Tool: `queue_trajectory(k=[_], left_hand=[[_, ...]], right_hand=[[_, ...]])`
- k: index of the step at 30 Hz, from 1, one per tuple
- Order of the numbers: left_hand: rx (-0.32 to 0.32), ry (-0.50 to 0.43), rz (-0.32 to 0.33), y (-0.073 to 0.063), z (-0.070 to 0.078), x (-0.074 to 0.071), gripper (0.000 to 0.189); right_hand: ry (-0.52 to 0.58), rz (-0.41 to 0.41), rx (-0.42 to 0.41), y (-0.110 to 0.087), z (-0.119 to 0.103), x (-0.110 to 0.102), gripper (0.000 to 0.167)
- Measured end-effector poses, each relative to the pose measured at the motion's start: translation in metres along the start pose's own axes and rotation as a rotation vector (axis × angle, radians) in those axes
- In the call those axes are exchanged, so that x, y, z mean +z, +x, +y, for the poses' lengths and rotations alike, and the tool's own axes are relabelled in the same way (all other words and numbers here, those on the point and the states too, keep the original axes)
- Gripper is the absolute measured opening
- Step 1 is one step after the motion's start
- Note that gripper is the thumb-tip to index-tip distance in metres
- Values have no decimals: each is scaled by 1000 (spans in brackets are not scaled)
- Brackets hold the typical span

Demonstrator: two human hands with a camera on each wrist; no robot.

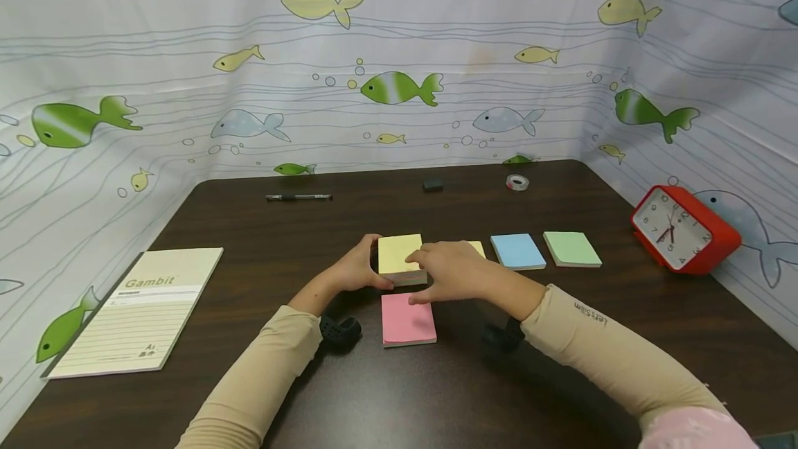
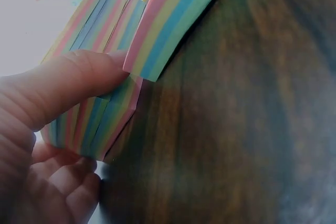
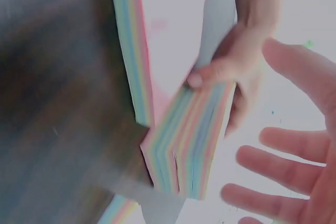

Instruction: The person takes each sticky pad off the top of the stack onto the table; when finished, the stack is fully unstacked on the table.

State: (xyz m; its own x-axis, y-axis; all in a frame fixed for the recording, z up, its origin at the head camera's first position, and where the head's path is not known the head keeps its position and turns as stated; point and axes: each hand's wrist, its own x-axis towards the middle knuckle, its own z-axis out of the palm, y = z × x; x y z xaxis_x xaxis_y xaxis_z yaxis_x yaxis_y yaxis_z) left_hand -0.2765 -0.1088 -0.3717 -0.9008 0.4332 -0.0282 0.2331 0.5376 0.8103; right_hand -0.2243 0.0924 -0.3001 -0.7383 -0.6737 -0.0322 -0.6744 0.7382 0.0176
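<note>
A stack of sticky note pads (image 1: 399,253) with a yellow top sheet stands mid-table; its sides show pink, yellow, blue and green stripes. My left hand (image 1: 352,269) grips it from the left, thumb along the near side and fingers around the far side. Over the stack's right edge hovers my right hand (image 1: 458,271); in the right wrist view its fingers (image 3: 278,156) are spread apart from the stack. A single pink-topped pad (image 1: 408,321) lies just in front of the stack. Behind the right hand, another yellow-topped pad (image 1: 478,248) is mostly hidden.
Blue-topped (image 1: 517,251) and green-topped pads (image 1: 572,249) lie to the right. A red clock (image 1: 686,229) stands at the right edge, a notebook (image 1: 137,310) lies left. Along the back are a pen (image 1: 299,197), a small dark block (image 1: 433,186) and a tape roll (image 1: 517,182).
</note>
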Motion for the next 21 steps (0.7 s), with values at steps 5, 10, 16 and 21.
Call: queue_trajectory(k=[5, 10, 16, 21], left_hand=[[-16, 27, 6, 0, 1, -1, 95], [-22, 33, 2, 0, 0, -2, 94], [-27, 40, 7, 0, -1, -1, 94], [-26, 31, 12, 1, -2, 0, 94]], right_hand=[[55, 82, 48, 11, 12, -6, 59], [104, 22, 100, 28, 23, -2, 78], [114, -92, 123, 49, 28, 10, 97], [86, -161, 143, 59, 31, 16, 98]])
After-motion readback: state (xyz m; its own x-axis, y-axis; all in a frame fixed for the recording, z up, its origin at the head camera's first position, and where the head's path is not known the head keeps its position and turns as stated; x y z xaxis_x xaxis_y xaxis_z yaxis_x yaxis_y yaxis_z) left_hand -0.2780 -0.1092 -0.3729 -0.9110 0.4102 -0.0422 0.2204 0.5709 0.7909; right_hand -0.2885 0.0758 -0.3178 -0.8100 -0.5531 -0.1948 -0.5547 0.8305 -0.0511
